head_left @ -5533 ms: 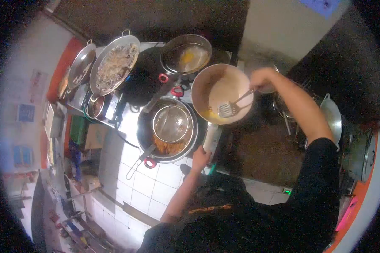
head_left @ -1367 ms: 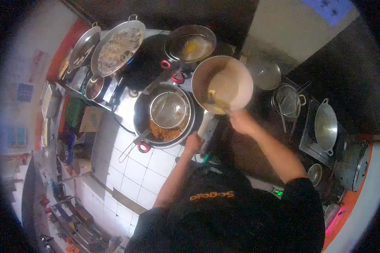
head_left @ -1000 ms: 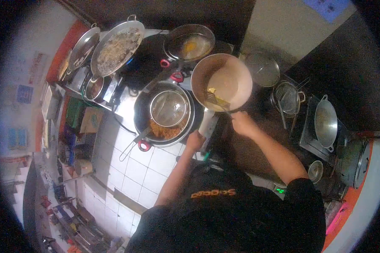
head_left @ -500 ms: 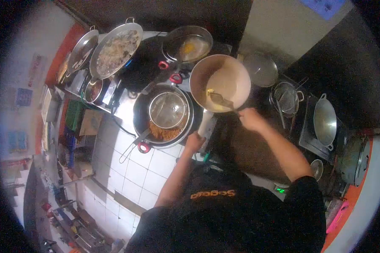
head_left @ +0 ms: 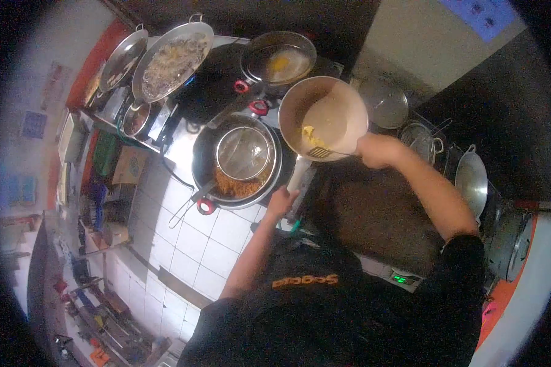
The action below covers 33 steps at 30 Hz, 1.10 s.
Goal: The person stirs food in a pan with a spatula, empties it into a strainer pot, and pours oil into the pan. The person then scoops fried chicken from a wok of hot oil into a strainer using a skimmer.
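My left hand (head_left: 281, 202) is closed round the pale handle of a deep pan (head_left: 333, 101) with a light inside. A slotted spatula (head_left: 320, 151) is gripped in my right hand (head_left: 378, 151), at the pan's right rim. Its slotted end lies inside the pan, low in it, beside some yellow food (head_left: 310, 136) that looks like egg. Left of the pan, a round strainer (head_left: 245, 153) rests over a dark wok holding orange-brown crumbly food (head_left: 237, 186).
A frying pan (head_left: 278, 41) with something yellow stands behind. Further left are a wide pan of bubbling food (head_left: 174, 61), another shallow pan (head_left: 121, 64) and a small pot (head_left: 136, 119). To the right are a lid (head_left: 386, 104), a metal wok (head_left: 471, 177) and a large pot (head_left: 513, 244).
My right hand has moved up and to the right with the spatula, whose end now lies nearer the pan's lower rim. My left hand keeps its hold on the handle. The view has shifted slightly.
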Tool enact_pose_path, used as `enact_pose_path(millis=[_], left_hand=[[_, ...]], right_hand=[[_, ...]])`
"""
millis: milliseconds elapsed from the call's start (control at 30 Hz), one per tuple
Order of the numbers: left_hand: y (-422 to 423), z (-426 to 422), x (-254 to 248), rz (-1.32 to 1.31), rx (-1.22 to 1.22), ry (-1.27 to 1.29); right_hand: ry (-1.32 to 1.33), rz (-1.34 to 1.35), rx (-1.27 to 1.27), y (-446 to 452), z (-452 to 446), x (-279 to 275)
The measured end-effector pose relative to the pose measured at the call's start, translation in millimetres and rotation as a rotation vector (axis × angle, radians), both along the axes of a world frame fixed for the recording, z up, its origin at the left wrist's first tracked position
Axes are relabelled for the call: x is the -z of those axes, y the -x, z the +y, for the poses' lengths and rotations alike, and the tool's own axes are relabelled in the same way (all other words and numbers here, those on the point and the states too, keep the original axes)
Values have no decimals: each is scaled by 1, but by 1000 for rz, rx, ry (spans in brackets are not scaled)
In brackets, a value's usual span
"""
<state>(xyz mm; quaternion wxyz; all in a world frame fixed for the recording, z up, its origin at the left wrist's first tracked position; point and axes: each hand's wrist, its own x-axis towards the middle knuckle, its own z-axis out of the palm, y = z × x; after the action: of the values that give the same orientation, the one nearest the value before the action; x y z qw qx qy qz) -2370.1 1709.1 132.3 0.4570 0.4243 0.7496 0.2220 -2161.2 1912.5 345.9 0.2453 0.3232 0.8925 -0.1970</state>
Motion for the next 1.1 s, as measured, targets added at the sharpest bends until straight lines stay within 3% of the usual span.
enact_pose_path(millis=[67, 200, 267, 333, 400, 467, 533, 600, 633, 667, 767, 867, 933, 1000, 1033, 1100], left_hand=[[0, 1, 0, -104, -30, 23], [0, 1, 5, -74, -34, 49], [-1, 1, 0, -98, -33, 13], [-2, -2, 5, -39, -18, -49], [0, 2, 3, -115, -26, 64], [0, 0, 3, -123, -22, 63], [1, 1, 7, -92, -20, -24], [0, 1, 3, -130, -39, 7], [0, -1, 14, -84, -34, 11], [0, 2, 13, -37, -34, 14], [1, 1, -4, -26, -19, -24], [-1, 0, 11, 47, -14, -99], [-1, 5, 14, 6, -11, -42], [2, 1, 14, -27, 0, 43], [0, -2, 15, -69, -23, -12], [-1, -1, 12, -113, -45, -78]], right_hand=[[2, -86, 136, 16, -18, 6], [102, -161, 193, 25, -21, -33], [11, -74, 73, 12, -26, 6], [-65, -79, 219, 17, -33, 20], [-97, -71, 245, 15, -18, 19], [0, -171, 3, 13, -6, -17], [-42, -177, 0, 14, -13, -18], [-80, -185, 173, 28, -20, -17], [-97, -208, 139, 28, -8, 23], [-105, -213, 135, 29, 2, 13], [42, -290, -247, 27, 25, 12], [6, -233, -40, 36, 7, 11], [8, -129, -53, 35, 15, 12], [44, -308, -177, 33, 19, -7], [54, -227, -186, 17, 26, 20], [14, -216, -96, 32, 7, 21]])
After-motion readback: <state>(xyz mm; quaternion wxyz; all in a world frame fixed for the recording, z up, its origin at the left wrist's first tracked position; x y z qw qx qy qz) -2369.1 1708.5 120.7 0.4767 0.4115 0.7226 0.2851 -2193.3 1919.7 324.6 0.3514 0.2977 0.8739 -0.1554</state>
